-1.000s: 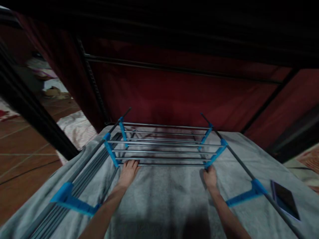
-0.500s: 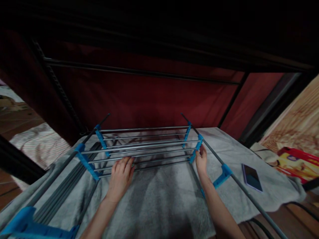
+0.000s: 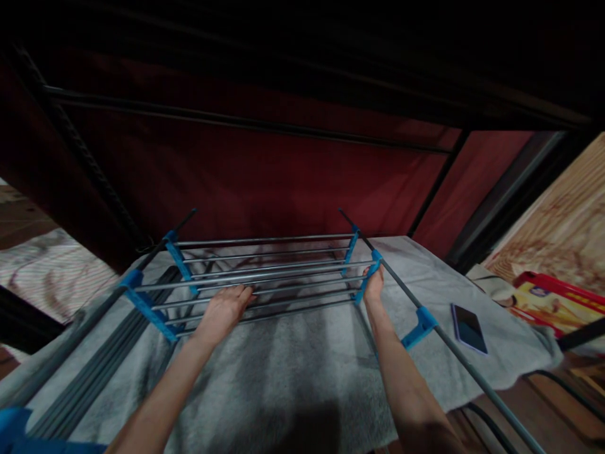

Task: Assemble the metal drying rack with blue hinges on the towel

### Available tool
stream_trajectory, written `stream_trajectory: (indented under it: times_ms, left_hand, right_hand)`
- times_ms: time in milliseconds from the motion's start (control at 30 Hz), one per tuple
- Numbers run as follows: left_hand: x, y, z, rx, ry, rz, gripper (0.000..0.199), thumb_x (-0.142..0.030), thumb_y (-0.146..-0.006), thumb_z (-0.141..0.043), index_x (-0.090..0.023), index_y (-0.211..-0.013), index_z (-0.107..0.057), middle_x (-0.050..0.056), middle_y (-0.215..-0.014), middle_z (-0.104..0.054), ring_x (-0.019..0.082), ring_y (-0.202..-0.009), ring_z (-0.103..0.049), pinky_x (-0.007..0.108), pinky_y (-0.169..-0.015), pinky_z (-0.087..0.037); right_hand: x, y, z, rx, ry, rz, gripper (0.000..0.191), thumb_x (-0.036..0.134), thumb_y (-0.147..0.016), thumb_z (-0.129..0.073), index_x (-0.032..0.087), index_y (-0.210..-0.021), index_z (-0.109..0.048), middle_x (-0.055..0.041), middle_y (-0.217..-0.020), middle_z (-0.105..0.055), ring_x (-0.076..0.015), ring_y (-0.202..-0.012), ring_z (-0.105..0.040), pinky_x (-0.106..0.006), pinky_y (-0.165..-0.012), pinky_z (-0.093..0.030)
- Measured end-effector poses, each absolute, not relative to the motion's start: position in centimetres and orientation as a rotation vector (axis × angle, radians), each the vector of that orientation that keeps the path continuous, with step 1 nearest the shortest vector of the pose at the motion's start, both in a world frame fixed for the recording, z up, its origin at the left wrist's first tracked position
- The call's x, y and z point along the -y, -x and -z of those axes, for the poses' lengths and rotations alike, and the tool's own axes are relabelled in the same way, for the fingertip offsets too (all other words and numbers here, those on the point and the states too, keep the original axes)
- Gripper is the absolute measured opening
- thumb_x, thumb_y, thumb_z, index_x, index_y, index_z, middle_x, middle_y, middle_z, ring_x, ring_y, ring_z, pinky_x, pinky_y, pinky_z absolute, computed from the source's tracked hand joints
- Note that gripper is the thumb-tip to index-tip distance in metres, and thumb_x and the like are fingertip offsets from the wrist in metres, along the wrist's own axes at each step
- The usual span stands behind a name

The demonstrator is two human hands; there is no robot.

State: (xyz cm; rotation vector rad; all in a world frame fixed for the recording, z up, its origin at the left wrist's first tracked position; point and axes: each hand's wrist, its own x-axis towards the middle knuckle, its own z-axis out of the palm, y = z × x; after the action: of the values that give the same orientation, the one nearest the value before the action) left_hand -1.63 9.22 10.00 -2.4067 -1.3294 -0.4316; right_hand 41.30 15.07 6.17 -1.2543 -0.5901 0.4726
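A rack of grey metal rods joined by blue plastic brackets lies on a grey cloth. My left hand is over the front rods, left of their middle, with the fingers curled round a rod and the fingertips partly hidden. At the right end, my right hand is closed round a blue bracket just below its joint with the long side pole. Another blue bracket carries the rods' left ends. Nearer me, a further blue bracket sticks out from the right side pole.
Several loose grey rods lie side by side on the left. A phone rests on the cloth at the right, with a red and yellow package beyond it. Behind the rack stand a dark red panel and a black frame.
My right hand has moved in and closed round the right blue bracket. My left hand has moved slightly up over the rods. The view has shifted a little.
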Motion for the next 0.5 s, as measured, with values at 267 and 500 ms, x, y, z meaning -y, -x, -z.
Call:
stream_trajectory:
  times_ms: [267,500]
  left_hand:
    - [-9.96,2.35,-9.91,1.332,2.497,0.445,0.033,-0.037,-0.105,-0.039,-0.02,-0.094,-0.065,0.008,-0.082,-0.069,0.021,-0.078,-0.067,0.03,-0.067,-0.043]
    - [-10.29,2.32,-10.26,1.444,2.55,0.371,0.041,-0.042,-0.105,-0.033,-0.02,-0.1,-0.066,0.01,-0.084,-0.074,0.022,-0.074,-0.068,0.03,-0.061,-0.042]
  right_hand:
    - [-15.15,-41.11,-6.35,0.586,1.271,-0.43,0.021,0.034,-0.091,-0.041,0.024,-0.074,-0.048,0.0078,-0.059,-0.048,-0.012,-0.059,-0.048,-0.025,-0.064,-0.042]
    - [-15.02,-41.3,-5.98,0.61,1.289,-0.422,0.021,0.027,-0.091,-0.038,0.024,-0.074,-0.048,0.0068,-0.062,-0.05,-0.0115,-0.062,-0.049,-0.024,-0.067,-0.042]
